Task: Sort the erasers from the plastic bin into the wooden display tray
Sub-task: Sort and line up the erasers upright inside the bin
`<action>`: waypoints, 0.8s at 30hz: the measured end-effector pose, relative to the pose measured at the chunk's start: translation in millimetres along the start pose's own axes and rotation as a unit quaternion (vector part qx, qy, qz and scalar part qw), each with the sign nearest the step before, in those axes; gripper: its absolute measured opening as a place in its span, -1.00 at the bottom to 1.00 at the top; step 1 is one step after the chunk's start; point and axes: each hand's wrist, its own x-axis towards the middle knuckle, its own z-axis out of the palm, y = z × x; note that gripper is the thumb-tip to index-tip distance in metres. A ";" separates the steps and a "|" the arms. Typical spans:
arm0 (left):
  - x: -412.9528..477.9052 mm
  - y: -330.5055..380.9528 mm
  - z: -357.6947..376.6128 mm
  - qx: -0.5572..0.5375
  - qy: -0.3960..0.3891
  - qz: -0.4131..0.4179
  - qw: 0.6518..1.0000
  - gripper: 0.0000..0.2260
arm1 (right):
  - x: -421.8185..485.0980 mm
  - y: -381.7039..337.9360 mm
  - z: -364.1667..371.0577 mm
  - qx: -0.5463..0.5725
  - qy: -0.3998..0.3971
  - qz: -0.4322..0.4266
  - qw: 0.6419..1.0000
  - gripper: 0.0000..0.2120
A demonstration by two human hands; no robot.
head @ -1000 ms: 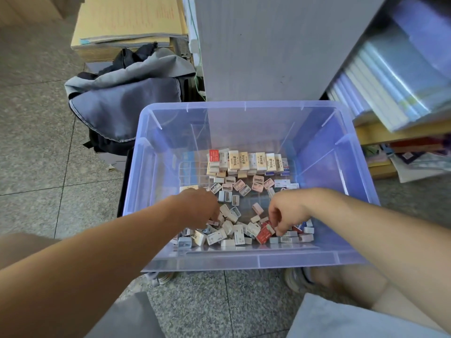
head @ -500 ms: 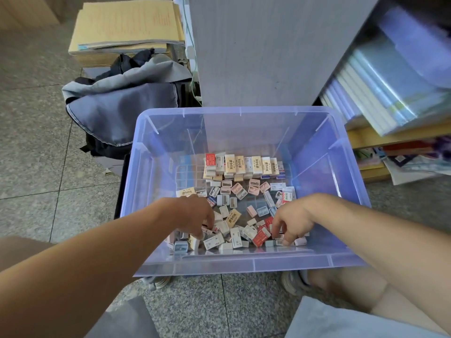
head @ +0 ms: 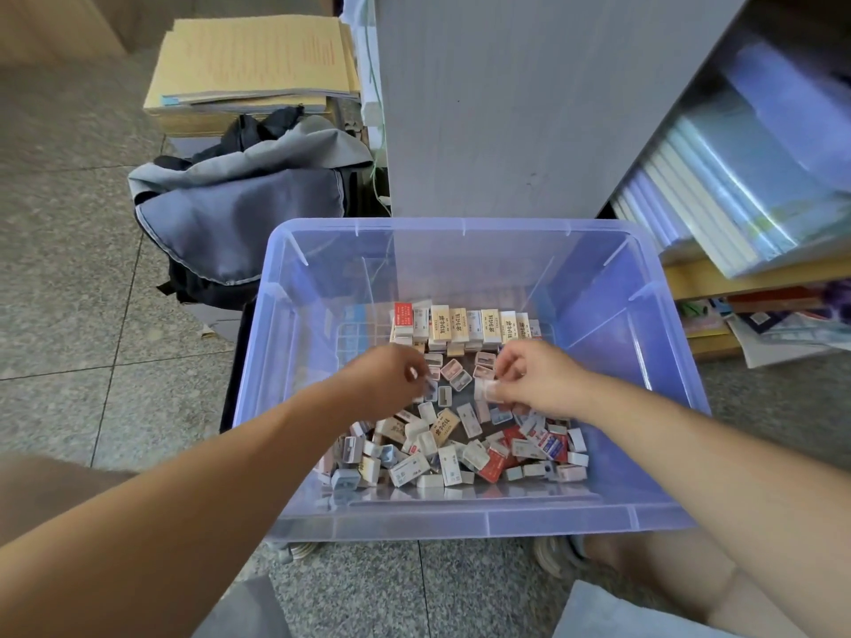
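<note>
Both hands reach into the plastic bin [head: 294,343] of erasers on the floor.

The left hand [head: 384,384] is curled, fingertips pinching among the loose erasers [head: 453,453] near the middle; what it grips cannot be made out. The right hand [head: 529,382] pinches a small pale eraser [head: 487,390] between thumb and fingers, just above the pile. A neat row of boxed erasers [head: 465,326] stands at the far side. A grey backpack [head: 239,214] lies beside the bin.

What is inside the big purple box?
Lots of little erasers lie inside the plastic bin, with a neat row at the back. Both hands hide some underneath.
</note>
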 end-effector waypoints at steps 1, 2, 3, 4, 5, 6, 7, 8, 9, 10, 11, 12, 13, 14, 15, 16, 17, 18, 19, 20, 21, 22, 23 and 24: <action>2.8 3.8 -1.6 -0.069 0.035 -0.008 0.997 -0.91 | 3.3 -2.2 -0.2 0.049 0.034 0.006 0.998 -0.83; 5.2 7.1 -3.3 -0.130 0.072 -0.018 0.989 -0.93 | 8.0 -3.2 -0.9 0.088 0.068 0.012 0.994 -0.82; 8.5 9.2 -5.6 -0.176 0.107 -0.033 0.978 -0.94 | 13.6 -3.8 -2.0 0.122 0.100 0.022 0.987 -0.81; 12.0 11.2 -8.3 -0.210 0.136 -0.047 0.967 -0.90 | 20.0 -3.3 -2.9 0.154 0.130 0.036 0.979 -0.82; 16.2 12.6 -10.3 -0.234 0.153 -0.063 0.958 -0.81 | 26.4 -2.9 -3.7 0.187 0.156 0.055 0.968 -0.83; 20.7 14.2 -11.7 -0.252 0.160 -0.079 0.951 -0.71 | 33.0 -2.4 -3.7 0.223 0.174 0.075 0.956 -0.82; 25.4 15.3 -12.3 -0.262 0.163 -0.093 0.947 -0.63 | 39.0 -2.8 -3.3 0.258 0.186 0.095 0.943 -0.80; 29.9 16.4 -12.2 -0.265 0.166 -0.104 0.944 -0.60 | 45.1 -3.5 -2.5 0.285 0.193 0.110 0.933 -0.78; 34.2 17.3 -12.0 -0.264 0.171 -0.114 0.942 -0.59 | 50.2 -5.7 -1.7 0.298 0.199 0.119 0.926 -0.77; 37.5 18.3 -12.0 -0.260 0.182 -0.122 0.940 -0.61 | 55.4 -7.8 -0.4 0.301 0.204 0.124 0.923 -0.77; 41.0 18.7 -11.9 -0.259 0.196 -0.128 0.937 -0.63 | 59.8 -10.7 0.9 0.300 0.207 0.128 0.922 -0.78; 43.9 18.6 -11.9 -0.261 0.210 -0.134 0.933 -0.66 | 64.0 -13.1 2.4 0.298 0.210 0.128 0.923 -0.79; 46.1 18.6 -11.6 -0.264 0.223 -0.140 0.928 -0.70 | 67.1 -16.5 3.7 0.296 0.210 0.127 0.923 -0.80; 47.2 18.7 -11.5 -0.262 0.234 -0.144 0.925 -0.75 | 70.2 -19.9 5.0 0.296 0.208 0.124 0.924 -0.81; 48.3 18.4 -11.0 -0.252 0.247 -0.148 0.924 -0.81 | 72.1 -24.1 6.1 0.298 0.205 0.122 0.924 -0.83; 48.7 17.5 -10.5 -0.238 0.259 -0.153 0.923 -0.87 | 74.2 -28.4 7.4 0.302 0.200 0.118 0.925 -0.83; 49.2 16.1 -10.0 -0.225 0.270 -0.157 0.923 -0.90 | 75.4 -33.0 8.7 0.304 0.194 0.115 0.926 -0.83; 49.6 14.4 -9.1 -0.214 0.277 -0.162 0.923 -0.90 | 77.3 -36.7 10.7 0.305 0.187 0.112 0.927 -0.82; 50.1 12.8 -8.2 -0.202 0.282 -0.167 0.923 -0.90 | 78.1 -40.3 12.7 0.305 0.182 0.109 0.928 -0.83; 49.9 11.8 -7.9 -0.188 0.282 -0.171 0.925 -0.90 | 79.9 -42.6 15.1 0.304 0.177 0.107 0.930 -0.84; 49.9 11.2 -7.5 -0.176 0.282 -0.173 0.927 -0.88 | 81.2 -44.4 17.2 0.303 0.173 0.107 0.931 -0.85; 49.5 11.3 -7.4 -0.164 0.281 -0.174 0.930 -0.86 | 82.7 -45.6 19.3 0.300 0.170 0.109 0.932 -0.87; 48.9 11.7 -7.4 -0.149 0.282 -0.173 0.932 -0.84 | 83.2 -46.8 20.8 0.293 0.172 0.112 0.934 -0.89; 48.1 12.2 -7.4 -0.132 0.287 -0.171 0.933 -0.82 | 84.3 -46.9 22.0 0.284 0.177 0.113 0.936 -0.91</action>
